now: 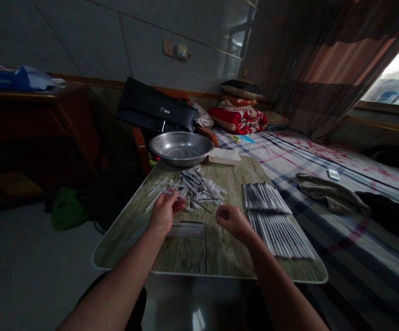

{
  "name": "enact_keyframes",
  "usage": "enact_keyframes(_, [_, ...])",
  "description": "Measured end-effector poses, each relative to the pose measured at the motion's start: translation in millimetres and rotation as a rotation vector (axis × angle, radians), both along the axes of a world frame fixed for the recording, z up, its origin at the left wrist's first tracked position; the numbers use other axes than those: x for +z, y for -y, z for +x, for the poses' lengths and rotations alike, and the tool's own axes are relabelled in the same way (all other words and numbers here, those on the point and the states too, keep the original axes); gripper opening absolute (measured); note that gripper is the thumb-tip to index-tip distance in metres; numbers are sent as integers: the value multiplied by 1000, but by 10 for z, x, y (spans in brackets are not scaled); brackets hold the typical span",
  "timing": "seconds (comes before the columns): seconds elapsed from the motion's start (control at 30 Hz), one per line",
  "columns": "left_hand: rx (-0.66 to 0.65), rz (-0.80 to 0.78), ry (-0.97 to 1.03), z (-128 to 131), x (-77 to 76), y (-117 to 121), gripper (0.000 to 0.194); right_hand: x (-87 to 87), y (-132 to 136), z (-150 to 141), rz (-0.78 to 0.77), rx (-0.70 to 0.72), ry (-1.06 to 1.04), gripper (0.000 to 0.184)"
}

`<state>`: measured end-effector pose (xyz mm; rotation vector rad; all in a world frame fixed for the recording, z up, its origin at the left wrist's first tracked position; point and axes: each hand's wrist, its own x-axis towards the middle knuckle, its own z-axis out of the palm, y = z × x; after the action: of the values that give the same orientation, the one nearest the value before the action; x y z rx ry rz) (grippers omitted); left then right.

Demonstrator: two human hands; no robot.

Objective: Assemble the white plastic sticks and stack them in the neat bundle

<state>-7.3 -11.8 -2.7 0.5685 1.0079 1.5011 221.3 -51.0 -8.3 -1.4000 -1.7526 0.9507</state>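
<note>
A loose pile of thin white and dark pen-like sticks (199,186) covers the middle of the table. My left hand (165,212) is at the pile's near left side, palm turned inward, fingers loosely curled and apart from the thumb; I see nothing clearly gripped in it. My right hand (233,221) is closed above the table, right of the pile; what its fingers hold, if anything, is hidden. Between the hands lies a clear, flat bundle of sticks (187,229), partly behind my left wrist. Beside my right hand, white sticks lie side by side in an upper row (266,197) and a lower row (282,234).
A steel basin (182,149) and a shallow white tray (224,156) stand at the far end of the wood-patterned table (216,259). A bed with a checked sheet (275,154) borders the right side. A wooden desk (58,103) stands to the left.
</note>
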Motion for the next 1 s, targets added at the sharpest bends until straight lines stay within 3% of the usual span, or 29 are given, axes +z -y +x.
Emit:
enact_keyframes(0.27, [-64, 45, -87, 34, 42, 38, 36, -2, 25, -35, 13, 22, -9, 3])
enact_keyframes(0.4, [-200, 60, -170, 48, 48, 73, 36, 44, 29, -48, -2, 11, -76, 1])
enact_keyframes(0.6, [-404, -90, -78, 97, 93, 149, 29, 112, 82, -182, -160, 120, -636, 16])
enact_keyframes(0.73, [-476, -154, 23, 122, 88, 168, 23, 141, 136, -295, -217, 201, -834, 24])
enact_keyframes(0.87, [-602, -125, 83, 130, 36, 205, 21, 117, 137, -390, -162, 151, -800, 26])
enact_keyframes(1.0, [-661, -130, 153, 107, 43, 229, 20, 75, 108, -457, -87, 67, -601, 23])
